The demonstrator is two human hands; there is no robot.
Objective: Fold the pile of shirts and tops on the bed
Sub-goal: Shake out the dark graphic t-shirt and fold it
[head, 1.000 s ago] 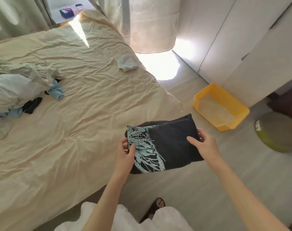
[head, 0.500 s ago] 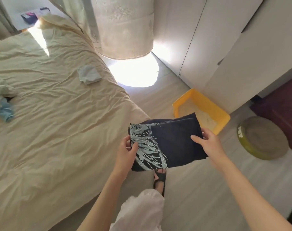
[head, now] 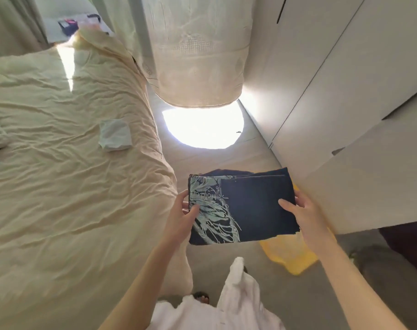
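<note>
a person stands beside a bed [head: 60, 186] covered in a wrinkled cream sheet, holding a folded dark navy t-shirt [head: 255, 206] in the air over the floor, off the bed's right edge. the left hand [head: 182, 219] grips the shirt's left edge, thumb on top over a pale blue-white printed graphic, fingers underneath. the right hand [head: 306, 216] grips the shirt's right edge the same way, thumb lying across the plain navy fabric. both grips are closed on the shirt, which is held flat between them as a neat rectangle. to the left of the left hand and farther from the person, a small folded pale blue garment [head: 114, 135] lies on the bed near its edge. below and to the right of the right hand, a yellow plastic tray [head: 290, 256] sits on the floor, partly hidden behind the shirt. white wardrobe doors [head: 333, 79] stand beyond the right hand. a sheer curtain [head: 198, 51] hangs ahead, above a bright patch of sunlight on the floor.
</note>
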